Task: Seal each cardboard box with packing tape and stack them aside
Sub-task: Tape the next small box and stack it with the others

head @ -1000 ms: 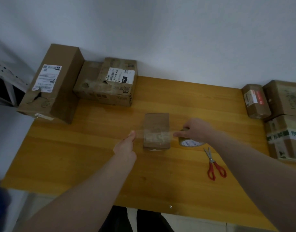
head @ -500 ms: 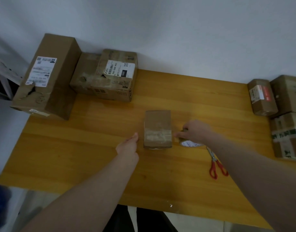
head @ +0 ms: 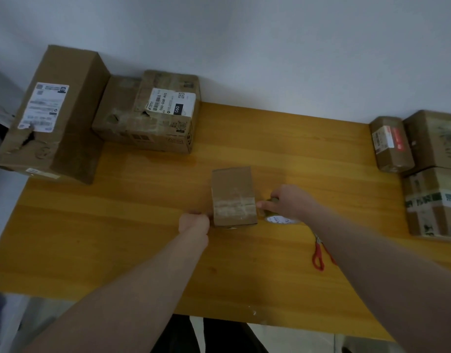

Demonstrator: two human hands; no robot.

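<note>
On the wooden desk [head: 117, 238], one small cardboard box [head: 233, 196] sits at the middle with a band of clear tape across it. The left hand [head: 195, 222] is closed at the box's left side, and the right hand [head: 287, 201] grips one tape roll [head: 280, 219] just right of it. Three boxes [head: 153, 113] stand at the far left, three more [head: 433, 159] at the right edge, and one pair of red scissors [head: 318, 254] lies near the right forearm.

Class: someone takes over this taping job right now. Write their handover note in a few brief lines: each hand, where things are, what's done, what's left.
Left hand: pressing the tape end at the small box's left side.
Right hand: on the tape roll, right of the box.
Scissors: on the table, near right.
Done: a tape strip crosses the box top.
Left: cut the tape, smooth the ends, stack the box aside.
</note>
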